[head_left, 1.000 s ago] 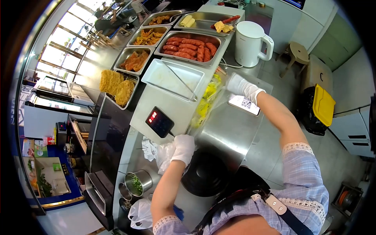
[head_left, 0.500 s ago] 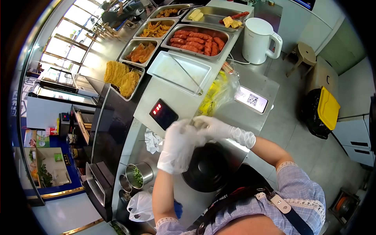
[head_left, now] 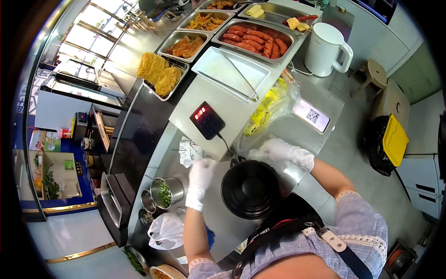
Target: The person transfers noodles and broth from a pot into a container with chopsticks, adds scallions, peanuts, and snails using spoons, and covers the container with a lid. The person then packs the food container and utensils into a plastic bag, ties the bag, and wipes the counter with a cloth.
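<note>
the black bowl [head_left: 250, 188] sits on the metal worktop [head_left: 210, 236], apart from both gloved hands. from it, the left hand [head_left: 200, 176] is between nine and ten o'clock, the right hand [head_left: 281, 151] at one. the left fingers are gathered and partly hidden by the angle; i cannot tell how far open they are or whether they hold anything. crumpled paper [head_left: 187, 151] lies just beside them at eleven o'clock. the right fingers curl loosely beside the loose film of a clear bag of yellow packets [head_left: 268, 109], which lies at twelve o'clock from that hand; whether they grip the film cannot be told. a phone [head_left: 312, 115] rests between one and two o'clock from there.
</note>
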Tool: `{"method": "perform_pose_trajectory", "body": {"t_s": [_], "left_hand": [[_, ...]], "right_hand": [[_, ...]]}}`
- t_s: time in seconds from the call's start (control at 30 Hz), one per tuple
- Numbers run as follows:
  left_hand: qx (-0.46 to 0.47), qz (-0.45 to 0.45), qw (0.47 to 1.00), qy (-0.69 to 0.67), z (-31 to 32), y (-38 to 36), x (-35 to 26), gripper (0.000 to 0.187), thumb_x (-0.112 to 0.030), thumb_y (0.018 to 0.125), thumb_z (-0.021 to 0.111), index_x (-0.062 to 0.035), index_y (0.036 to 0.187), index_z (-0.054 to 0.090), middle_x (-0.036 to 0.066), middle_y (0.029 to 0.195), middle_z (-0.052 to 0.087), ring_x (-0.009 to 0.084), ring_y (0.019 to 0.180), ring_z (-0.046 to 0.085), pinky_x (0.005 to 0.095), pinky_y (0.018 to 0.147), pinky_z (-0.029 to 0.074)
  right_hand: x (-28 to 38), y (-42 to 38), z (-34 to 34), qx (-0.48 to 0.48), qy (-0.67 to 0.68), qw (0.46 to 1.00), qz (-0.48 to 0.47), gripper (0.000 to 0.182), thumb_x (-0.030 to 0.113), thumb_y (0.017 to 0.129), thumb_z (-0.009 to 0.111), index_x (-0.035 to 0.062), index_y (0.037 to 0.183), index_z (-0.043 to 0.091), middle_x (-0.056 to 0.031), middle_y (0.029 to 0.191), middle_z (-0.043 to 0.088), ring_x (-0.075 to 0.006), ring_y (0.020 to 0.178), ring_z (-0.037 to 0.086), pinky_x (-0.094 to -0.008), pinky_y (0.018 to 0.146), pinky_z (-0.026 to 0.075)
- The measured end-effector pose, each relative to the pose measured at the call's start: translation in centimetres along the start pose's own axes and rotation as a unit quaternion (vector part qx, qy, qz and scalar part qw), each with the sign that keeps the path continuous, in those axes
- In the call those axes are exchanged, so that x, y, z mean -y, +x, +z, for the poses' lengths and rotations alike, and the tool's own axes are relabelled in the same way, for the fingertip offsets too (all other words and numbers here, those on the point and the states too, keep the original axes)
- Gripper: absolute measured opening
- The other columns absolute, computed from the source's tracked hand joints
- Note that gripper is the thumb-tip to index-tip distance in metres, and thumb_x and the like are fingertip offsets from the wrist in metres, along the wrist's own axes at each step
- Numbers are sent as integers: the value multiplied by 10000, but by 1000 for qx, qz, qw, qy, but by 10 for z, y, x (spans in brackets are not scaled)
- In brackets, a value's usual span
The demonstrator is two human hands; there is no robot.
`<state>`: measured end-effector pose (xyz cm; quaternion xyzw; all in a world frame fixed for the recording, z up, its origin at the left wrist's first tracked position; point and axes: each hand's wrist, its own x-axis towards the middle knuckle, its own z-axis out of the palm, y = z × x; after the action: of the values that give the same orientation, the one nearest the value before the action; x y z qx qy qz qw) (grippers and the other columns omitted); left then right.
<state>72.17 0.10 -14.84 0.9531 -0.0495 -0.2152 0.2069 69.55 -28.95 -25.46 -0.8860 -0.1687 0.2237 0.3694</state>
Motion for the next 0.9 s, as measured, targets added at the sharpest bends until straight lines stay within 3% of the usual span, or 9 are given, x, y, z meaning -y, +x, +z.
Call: {"method": "perform_pose_trajectory", "body": {"t_s": [0.1, 0.2, 0.27, 0.37, 0.47, 0.53, 0.6, 0.73, 0.9], "left_hand": [[79, 17, 995, 53, 43, 13, 26, 240, -80, 921, 479, -1, 1079, 642, 109, 934, 675, 207, 935, 612, 300, 849, 470], [176, 105, 948, -245, 82, 39, 54, 301, -93, 946, 443, -34, 1211, 573, 117, 1038, 647, 204, 986, 588, 309, 888, 460], [291, -119, 771, -554, 104, 57, 70, 360, -61, 942, 461, -51, 1300, 497, 121, 1120, 608, 199, 1031, 564, 283, 913, 439], [237, -47, 893, -380, 93, 47, 47, 379, -74, 932, 513, -43, 1309, 482, 114, 1123, 596, 185, 975, 569, 262, 877, 446], [253, -50, 872, -416, 102, 52, 63, 403, -65, 919, 555, -5, 1309, 474, 72, 1118, 597, 129, 974, 561, 256, 862, 455], [237, -31, 896, -375, 102, 44, 64, 419, -54, 906, 570, -8, 1311, 474, 73, 1136, 591, 127, 984, 560, 254, 852, 464], [222, -9, 916, -336, 108, 39, 70, 436, -43, 893, 585, -10, 1313, 473, 74, 1153, 585, 124, 995, 560, 252, 842, 472], [198, -15, 837, -509, 116, 32, 65, 475, -125, 915, 564, 22, 1345, 426, 89, 1091, 622, 134, 955, 559, 251, 850, 455], [139, 2, 903, -407, 88, 15, 68, 393, -134, 925, 543, 37, 1276, 502, 107, 1167, 603, 159, 1051, 555, 267, 934, 426]], "right_hand": [[24, 19, -2, 88, 118, 986, 80, 299, 345, 843, 566, 106, 992, 668, -129, 924, 664, -321, 855, 615, -375, 808, 470], [-13, 61, 41, 27, 90, 996, -8, 349, 367, 860, 544, 64, 978, 669, -159, 922, 668, -328, 857, 621, -373, 808, 468], [-21, 73, 57, -52, 72, 993, -83, 333, 324, 844, 548, 30, 923, 683, -191, 921, 666, -324, 878, 633, -382, 803, 475], [2, 85, 56, -199, 79, 966, 149, 378, 316, 811, 590, -16, 983, 645, -272, 941, 634, -391, 935, 613, -418, 809, 482], [20, 97, 71, -295, 218, 921, 131, 337, 216, 825, 609, 27, 1103, 610, -222, 1053, 630, -333, 961, 610, -388, 826, 477], [21, 110, 74, -255, 274, 916, 141, 353, 185, 834, 604, -3, 1132, 588, -193, 1040, 639, -298, 947, 611, -367, 826, 480], [17, 116, 77, -117, 447, 886, -43, 317, 176, 849, 554, 1, 1108, 602, -164, 1069, 637, -255, 984, 594, -362, 859, 469], [31, 122, 57, -5, 367, 928, 57, 300, 70, 829, 543, -18, 1111, 595, -134, 1051, 639, -212, 960, 583, -339, 848, 469], [19, 62, 48, -239, 189, 951, -58, 205, 147, 837, 588, 2, 975, 629, -147, 860, 651, -205, 805, 604, -333, 763, 486]]}}
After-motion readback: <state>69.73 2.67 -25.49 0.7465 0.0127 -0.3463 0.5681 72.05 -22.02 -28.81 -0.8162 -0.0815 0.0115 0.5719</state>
